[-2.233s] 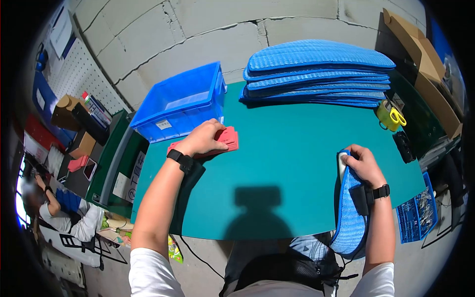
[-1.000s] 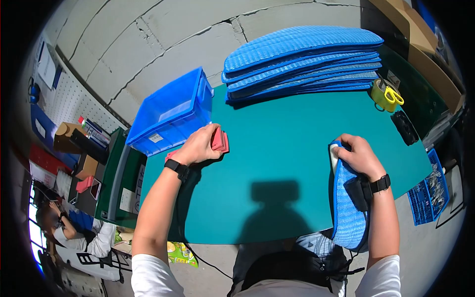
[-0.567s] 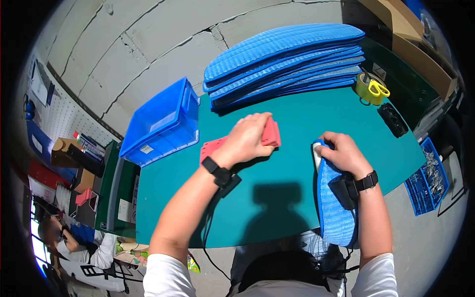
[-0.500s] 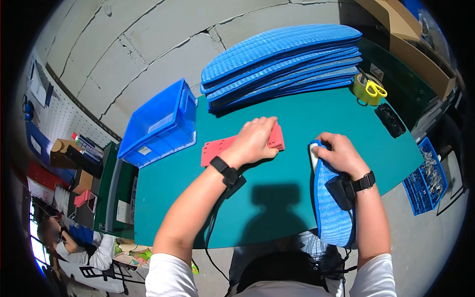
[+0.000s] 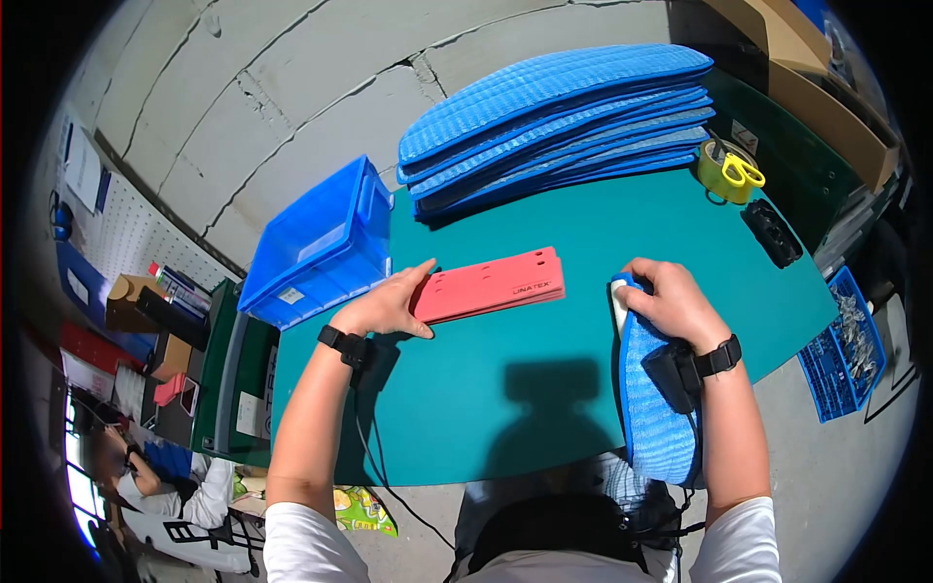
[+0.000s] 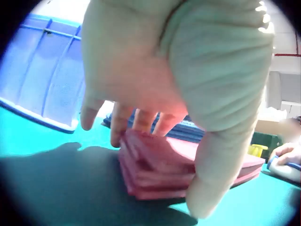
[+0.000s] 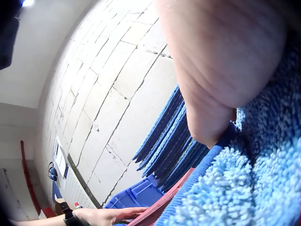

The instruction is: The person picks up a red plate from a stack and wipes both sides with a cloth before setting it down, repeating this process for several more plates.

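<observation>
Red stack (image 5: 491,285), one, its sheets too closely layered for me to count, lies flat on the green table (image 5: 466,389) in front of me, between my two hands; dark lettering and small holes mark its top; one folded blue pad (image 5: 661,418) hangs over the table's near edge at my right, and one pile of blue pads (image 5: 559,107), several layers deep, lies at the back

My left hand (image 5: 381,306) is open around the left end of the red stack, thumb well apart from the fingers, thumb on the near side and fingertips towards the far side; I cannot tell how firmly they touch it; my right hand (image 5: 677,306) pinches the upper end of the folded blue pad, thumb and fingers clamped on it beside a white patch (image 5: 619,306)

One blue bin (image 5: 335,282) sits beyond my left hand, its inner floor in view; one blue basket (image 5: 821,374) at the right, below table level, holds many small pale pieces (image 5: 855,340), too many to count; one tape roll (image 5: 714,183) and one pair of yellow scissors (image 5: 742,173) sit together at the table's right side
</observation>
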`<state>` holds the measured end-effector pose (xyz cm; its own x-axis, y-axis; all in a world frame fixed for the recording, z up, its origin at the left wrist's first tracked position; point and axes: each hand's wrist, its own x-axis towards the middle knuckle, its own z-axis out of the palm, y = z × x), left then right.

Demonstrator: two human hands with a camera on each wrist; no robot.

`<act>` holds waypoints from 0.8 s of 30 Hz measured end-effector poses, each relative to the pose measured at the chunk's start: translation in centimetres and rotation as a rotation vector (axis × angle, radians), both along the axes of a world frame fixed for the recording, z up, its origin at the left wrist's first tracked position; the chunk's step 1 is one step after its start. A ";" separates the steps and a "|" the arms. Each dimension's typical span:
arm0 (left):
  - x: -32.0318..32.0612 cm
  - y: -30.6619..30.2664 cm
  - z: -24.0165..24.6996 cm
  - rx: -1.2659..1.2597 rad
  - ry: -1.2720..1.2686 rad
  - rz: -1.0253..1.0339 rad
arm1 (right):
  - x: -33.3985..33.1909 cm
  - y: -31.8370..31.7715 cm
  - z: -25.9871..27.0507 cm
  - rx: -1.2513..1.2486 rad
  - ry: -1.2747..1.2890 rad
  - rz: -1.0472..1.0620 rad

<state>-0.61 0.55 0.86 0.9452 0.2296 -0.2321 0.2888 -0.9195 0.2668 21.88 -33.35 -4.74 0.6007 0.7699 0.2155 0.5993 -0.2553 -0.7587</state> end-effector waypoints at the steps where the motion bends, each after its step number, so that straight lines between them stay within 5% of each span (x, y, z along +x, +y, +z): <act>1: -0.4 0.5 -0.6 -0.016 -0.025 0.001 | 0.0 0.0 0.0 -0.002 0.001 -0.001; 24: -0.4 1.7 -2.6 -0.083 -0.252 -0.024 | 0.1 0.0 -0.2 0.009 0.002 0.006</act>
<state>-0.98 2.23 -1.69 0.9805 0.1966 -0.0057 0.1823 -0.8972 0.4022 21.97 -33.39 -4.92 0.5967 0.7712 0.2217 0.5995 -0.2448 -0.7620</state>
